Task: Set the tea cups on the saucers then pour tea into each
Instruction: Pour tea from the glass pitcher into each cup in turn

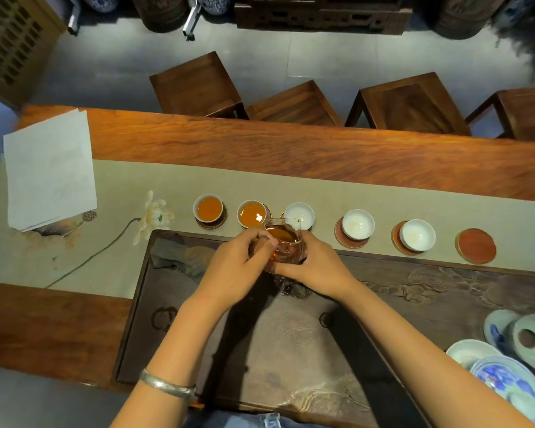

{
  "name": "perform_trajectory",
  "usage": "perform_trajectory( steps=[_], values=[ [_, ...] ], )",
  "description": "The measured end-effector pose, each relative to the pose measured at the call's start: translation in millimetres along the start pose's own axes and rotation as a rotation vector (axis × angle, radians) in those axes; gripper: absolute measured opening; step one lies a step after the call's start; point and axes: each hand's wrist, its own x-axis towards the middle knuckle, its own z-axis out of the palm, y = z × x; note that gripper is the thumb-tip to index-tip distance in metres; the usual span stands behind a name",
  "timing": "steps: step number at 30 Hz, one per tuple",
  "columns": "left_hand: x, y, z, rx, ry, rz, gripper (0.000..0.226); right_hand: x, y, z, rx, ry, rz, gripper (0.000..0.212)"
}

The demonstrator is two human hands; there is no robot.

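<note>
My left hand [238, 257] and right hand [315, 267] clasp the glass pitcher [286, 245] by its sides: fragile, slippery, tea-heavy, near the third cup [299, 215].

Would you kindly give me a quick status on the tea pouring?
Both hands, left and right, hold the clear glass pitcher of amber tea. Two white cups filled, third white cup next, still empty. Rightmost round red-brown saucer bare. Nothing obstructing.

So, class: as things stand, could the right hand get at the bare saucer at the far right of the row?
Probably not yet: the right hand and left hand both hold the pitcher. The path to the bare saucer looks free, with nothing on it.
</note>
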Motion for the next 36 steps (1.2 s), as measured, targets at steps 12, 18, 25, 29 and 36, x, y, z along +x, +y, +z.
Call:
perform_trajectory(
  steps=[12,18,25,29,36],
  values=[
    [6.3,7.9,-4.9,0.024,0.008,-0.017,0.011,9.9,9.7,1.4,0.005,-0.024,0.050,0.066],
    [6.5,10.2,-8.5,0.034,0.004,-0.026,0.015,10.7,6.5,3.5,0.021,-0.030,0.058,0.066],
    [6.6,11.1,-12.1,0.034,0.021,-0.028,0.017,11.1,0.9,5.5,0.045,-0.023,0.048,0.054],
    [7.0,13.7,-13.0,0.045,0.018,-0.024,0.018,11.4,0.8,5.9,0.055,-0.015,0.057,0.061],
    [8.4,17.6,-13.5,0.067,0.032,-0.009,0.018,12.6,1.5,6.4,0.064,-0.007,0.085,0.070]
  ],
)
